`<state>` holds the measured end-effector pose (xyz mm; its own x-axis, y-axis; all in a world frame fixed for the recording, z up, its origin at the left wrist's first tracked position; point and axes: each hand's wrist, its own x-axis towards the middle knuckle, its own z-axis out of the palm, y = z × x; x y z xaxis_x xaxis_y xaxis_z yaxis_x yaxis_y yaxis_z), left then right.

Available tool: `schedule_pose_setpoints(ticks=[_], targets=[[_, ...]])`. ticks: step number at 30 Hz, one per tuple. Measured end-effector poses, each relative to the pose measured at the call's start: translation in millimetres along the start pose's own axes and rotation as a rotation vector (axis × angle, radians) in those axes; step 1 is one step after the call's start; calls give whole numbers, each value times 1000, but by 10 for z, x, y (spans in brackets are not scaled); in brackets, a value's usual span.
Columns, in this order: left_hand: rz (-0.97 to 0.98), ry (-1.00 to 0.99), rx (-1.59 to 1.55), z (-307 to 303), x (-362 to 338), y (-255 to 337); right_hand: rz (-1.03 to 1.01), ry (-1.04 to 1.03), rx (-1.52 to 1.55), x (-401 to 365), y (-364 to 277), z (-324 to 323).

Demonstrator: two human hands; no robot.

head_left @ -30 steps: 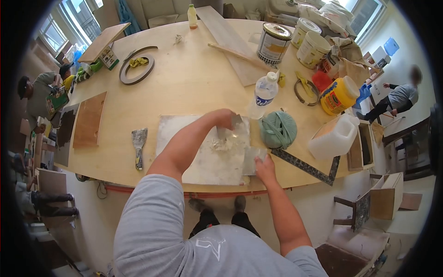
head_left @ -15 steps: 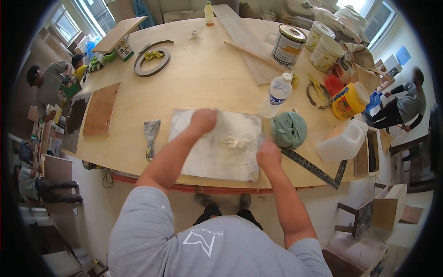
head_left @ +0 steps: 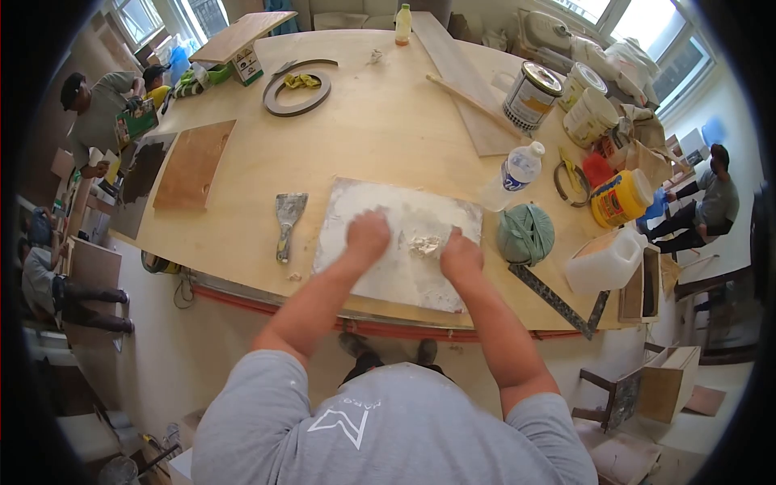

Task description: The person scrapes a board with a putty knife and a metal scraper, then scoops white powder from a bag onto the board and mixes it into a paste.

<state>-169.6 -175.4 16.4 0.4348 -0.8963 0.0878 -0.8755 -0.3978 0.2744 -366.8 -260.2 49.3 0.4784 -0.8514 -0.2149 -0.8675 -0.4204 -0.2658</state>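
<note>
Left hand (head_left: 369, 234) and right hand (head_left: 462, 258), seemingly clenched, flank lumpy whitish paste (head_left: 423, 245) on rectangular board (head_left: 404, 284).

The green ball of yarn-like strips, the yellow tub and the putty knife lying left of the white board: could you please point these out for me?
Green ball (head_left: 525, 234): head view, middle of its wound side.
Yellow tub (head_left: 617, 200): head view, its labelled side.
Putty knife (head_left: 289, 212): head view, its broad blade.

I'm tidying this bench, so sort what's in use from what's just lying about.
Apparently in use:
smeared board
pale paste on it
left hand and right hand over it; any tools held are too blurred to tell

Apparently lying about:
scraper, perhaps a spare
green ball
black angle
wooden stick
</note>
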Motion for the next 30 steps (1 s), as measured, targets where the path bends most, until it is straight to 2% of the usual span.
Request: schedule_pose_setpoints(ticks=[1, 2, 3, 6, 8, 9, 10, 11, 14, 15, 17, 18, 19, 20, 21, 22, 25, 27, 29, 30], targets=[[35, -35, 48, 89, -122, 199, -20, 0, -12, -10, -53, 44], [103, 14, -4, 218, -256, 388, -43, -4, -25, -57, -149, 115], [146, -43, -73, 61, -372, 600, -67, -10, -36, -96, -214, 158], [84, -39, -222, -162, -413, 499, -124, -2, 30, -111, -230, -15], [117, 95, -242, -101, -386, 17, -60, 37, 27, 20, -23, -119], [-303, -5, -635, -434, -381, -29, -28, 57, 28, 63, 52, -134], [-379, -100, -1042, -49, -398, -504, -24, 33, 11, 52, 79, -90], [-567, -217, -1123, -103, -492, -637, -22, 9, -6, 45, 112, -38], [-583, -151, -1031, 268, -663, -801, -59, 37, -15, 62, 79, 191], [-563, -50, -1117, 317, -713, -663, -74, 56, -10, 18, 11, 285], [-489, -4, -738, 350, -757, -504, -93, 33, 109, -26, -115, 296], [-403, 8, -573, 407, -623, -264, -197, 114, 182, -61, -130, 388], [-419, -62, -686, 402, -566, -87, -170, 154, 244, 3, -154, 571], [-429, -150, -793, 378, -561, -37, -168, 103, 221, -60, -239, 480], [-377, -92, -895, 413, -566, -12, -233, 70, 173, -9, -243, 568], [-352, -30, -989, 422, -570, 50, -200, 65, 249, -108, -334, 435], [-465, -28, -1179, 274, -620, 204, -303, 80, 241, -126, -317, 439], [-445, -81, -870, 205, -634, 151, -305, 214, 206, -36, -150, 510], [-515, -87, -626, 397, -611, 14, -166, 152, 192, -38, -38, 337], [-473, -31, -632, 398, -622, 26, -121, 108, 194, -51, -43, 255]])
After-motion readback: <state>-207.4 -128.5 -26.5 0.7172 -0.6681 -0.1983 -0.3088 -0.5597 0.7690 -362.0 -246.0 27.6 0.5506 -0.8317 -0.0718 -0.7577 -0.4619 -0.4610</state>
